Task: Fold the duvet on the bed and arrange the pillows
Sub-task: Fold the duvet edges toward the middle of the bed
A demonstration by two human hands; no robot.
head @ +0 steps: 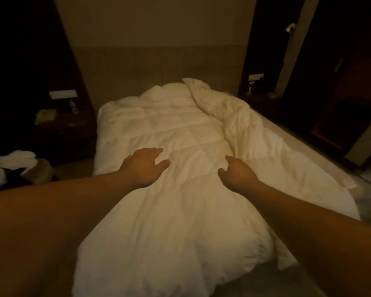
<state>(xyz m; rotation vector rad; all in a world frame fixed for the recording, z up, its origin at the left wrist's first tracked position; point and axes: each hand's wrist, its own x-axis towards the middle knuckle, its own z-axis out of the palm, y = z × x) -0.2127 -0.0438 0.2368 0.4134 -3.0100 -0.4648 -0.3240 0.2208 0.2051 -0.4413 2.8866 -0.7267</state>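
Both hands over duvet, nothing gripped.
Duvet [176,151] lies lengthwise down the bed [304,146], rumpled along right side. Left hand [145,166] flat, fingers spread; right hand [237,175] loosely curled, empty.

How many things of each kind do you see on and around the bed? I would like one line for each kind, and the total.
Hands: 2, left hand and right hand
Duvets: 1, the white duvet
Nightstands: 2, left nightstand and right nightstand
Pillows: 0 clearly visible
Total: 5
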